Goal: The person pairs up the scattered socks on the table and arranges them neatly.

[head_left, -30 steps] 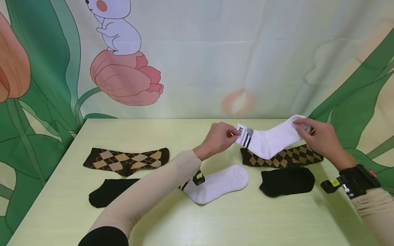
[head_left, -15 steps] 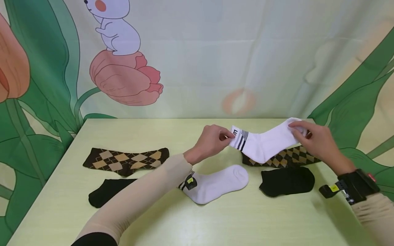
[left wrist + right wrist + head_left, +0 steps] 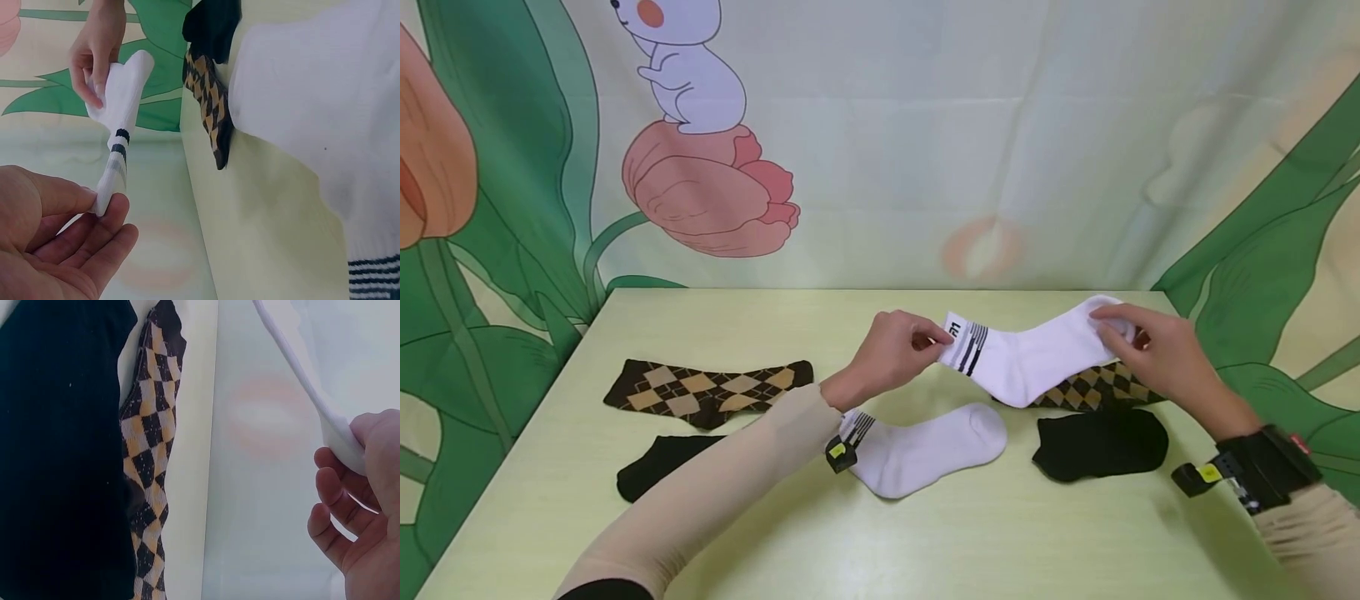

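A white sock (image 3: 1022, 354) with dark stripes and lettering on its cuff is stretched between both hands, raised above the table. My left hand (image 3: 898, 350) pinches the cuff edge between thumb and forefinger, as the left wrist view also shows. At the toe end, my right hand (image 3: 1161, 354) pinches the fabric; in the right wrist view its other fingers (image 3: 331, 528) curl loosely. Below lies a second white striped sock (image 3: 925, 450), its cuff close to the left wrist camera. Behind the held sock, a brown argyle sock (image 3: 1097, 387) is partly hidden.
A black sock (image 3: 1101, 446) lies at the right, in front of the argyle one. On the left are another argyle sock (image 3: 707, 392) and a black sock (image 3: 662, 462), the latter partly covered by the left forearm. A printed curtain (image 3: 880, 150) hangs behind the table (image 3: 880, 550).
Both hands have carried the white sock to the left and slightly down, with the grip unchanged. More of the lying white sock's cuff shows. The socks on the table stay put.
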`<action>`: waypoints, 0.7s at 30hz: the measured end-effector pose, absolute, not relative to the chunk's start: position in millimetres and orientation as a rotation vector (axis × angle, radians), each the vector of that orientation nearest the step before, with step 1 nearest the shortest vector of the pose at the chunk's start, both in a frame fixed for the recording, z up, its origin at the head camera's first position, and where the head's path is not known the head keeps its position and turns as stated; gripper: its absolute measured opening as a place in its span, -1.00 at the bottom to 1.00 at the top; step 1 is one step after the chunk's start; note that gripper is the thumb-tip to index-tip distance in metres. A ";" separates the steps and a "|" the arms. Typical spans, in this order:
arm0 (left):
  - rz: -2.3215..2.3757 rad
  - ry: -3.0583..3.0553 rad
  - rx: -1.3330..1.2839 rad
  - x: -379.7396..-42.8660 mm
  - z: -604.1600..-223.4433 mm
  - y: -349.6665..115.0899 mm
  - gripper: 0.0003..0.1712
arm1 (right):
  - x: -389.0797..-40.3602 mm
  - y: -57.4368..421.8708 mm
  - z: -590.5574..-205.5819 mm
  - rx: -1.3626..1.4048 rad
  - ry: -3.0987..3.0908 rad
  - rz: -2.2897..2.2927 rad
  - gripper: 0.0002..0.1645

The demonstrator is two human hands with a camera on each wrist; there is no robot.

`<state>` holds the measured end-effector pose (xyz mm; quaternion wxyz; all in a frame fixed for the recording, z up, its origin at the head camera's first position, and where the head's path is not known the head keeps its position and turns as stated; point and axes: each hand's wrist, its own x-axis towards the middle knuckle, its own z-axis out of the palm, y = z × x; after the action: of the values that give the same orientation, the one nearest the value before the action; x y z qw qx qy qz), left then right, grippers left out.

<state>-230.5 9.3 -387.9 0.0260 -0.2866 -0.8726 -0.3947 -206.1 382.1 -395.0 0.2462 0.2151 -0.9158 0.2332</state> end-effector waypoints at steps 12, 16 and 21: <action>-1.270 -2.702 -0.845 -223.8 -385.5 -10.3 -0.84 | -200.3 366.5 -391.5 0.682 -2.478 0.658 -0.65; -1.298 -2.711 -0.827 -220.4 -384.3 -16.7 -0.84 | -197.8 361.2 -391.2 0.706 -2.471 0.669 -0.63; -1.314 -2.726 -0.810 -215.0 -382.9 -25.5 -0.84 | -195.3 355.2 -392.6 0.735 -2.474 0.685 -0.61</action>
<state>-215.0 -25.5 -382.9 0.0043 -0.2587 -0.8701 -0.4195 -195.3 355.2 -392.6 0.2338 0.2675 -0.9008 0.2495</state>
